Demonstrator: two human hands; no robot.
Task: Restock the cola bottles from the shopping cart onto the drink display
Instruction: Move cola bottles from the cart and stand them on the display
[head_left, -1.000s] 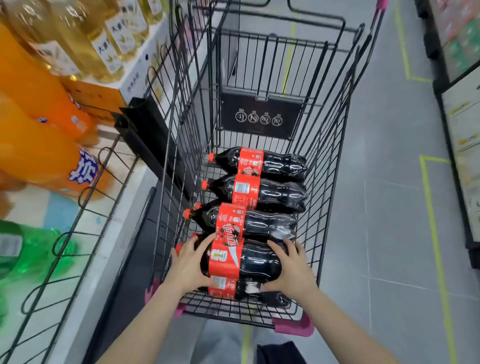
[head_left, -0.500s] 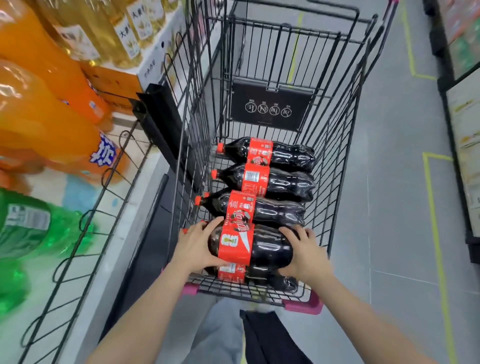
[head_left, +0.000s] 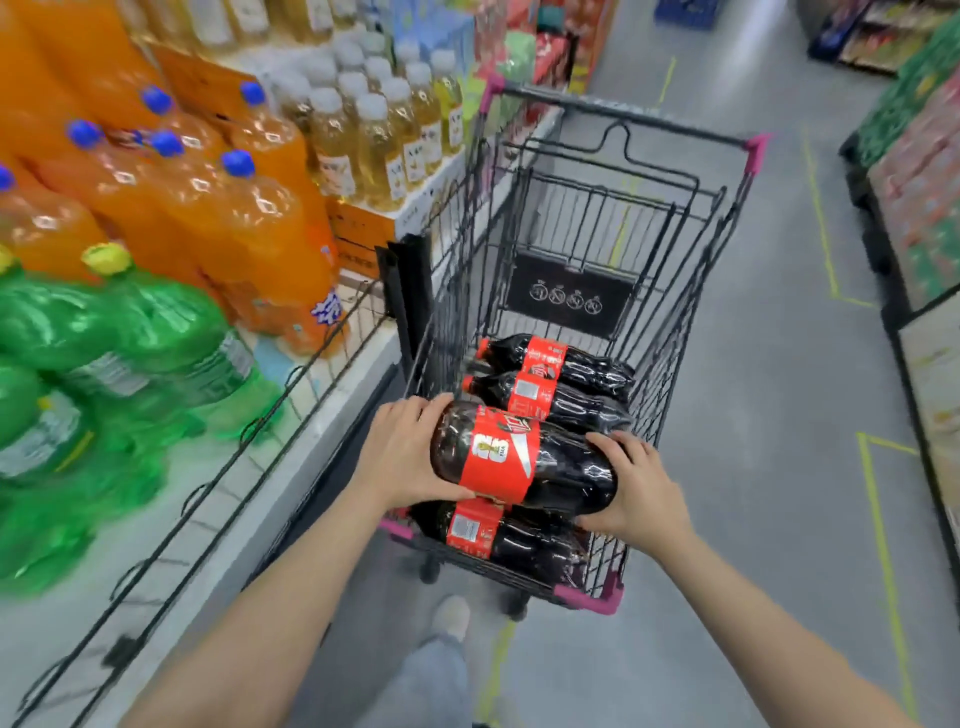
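In the head view, you had one cola bottle lifted on its side at the centre of the frame, raised above the near end of the shopping cart. Your left hand wrapped its fingers round the neck end, and your right hand curled round the base end, so each grip was closed on that same bottle. Directly beneath it, toward the lower centre, another bottle lay on the cart floor, and two more lay side by side further up the frame, toward the cart's far end; a fourth could have been hidden under the lifted one, but I could not tell. At the left of the frame the drink display carried orange bottles in the upper left, green bottles below them and pale yellow bottles further back, all behind a low wire rail. No cola showed anywhere on that display within the frame. By my judgement you were at the start of the job: one bottle was in hand but not yet placed, and at least three remained in the cart to be carried over.
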